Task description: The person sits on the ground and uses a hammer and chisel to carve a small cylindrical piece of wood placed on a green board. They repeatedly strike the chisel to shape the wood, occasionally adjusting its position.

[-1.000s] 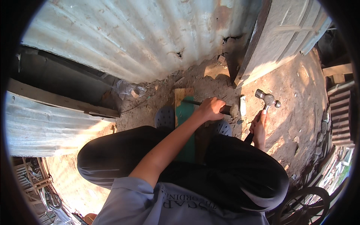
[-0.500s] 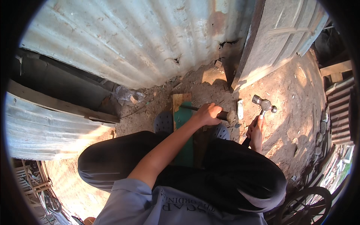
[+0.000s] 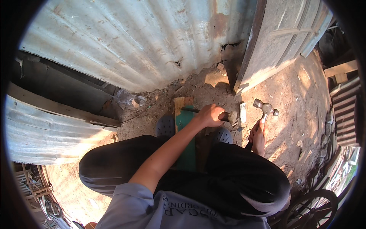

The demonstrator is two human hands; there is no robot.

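Note:
A green board (image 3: 184, 120) with a bare wood end lies on the ground between my feet. My left hand (image 3: 210, 115) is wrapped around the handle of a chisel (image 3: 187, 109). The dark blade reaches left over the board near its bare end, while the handle's butt points right. Whether the tip bites into the wood is too small to tell. To the right, my right hand (image 3: 259, 136) grips a ball-peen hammer (image 3: 266, 108) by its handle. The metal head is up, apart from the chisel.
Ahead stands a corrugated metal wall (image 3: 145, 42), with a panelled wooden door (image 3: 282, 42) at its right. My clog-shod feet flank the board. A pale strip (image 3: 243, 112) lies on the dirt floor between chisel and hammer. At lower right is a spoked wheel (image 3: 309, 208).
The hammer head has moved slightly left, toward the chisel's butt. The chisel's butt end has also shifted a little left; both hands keep their hold.

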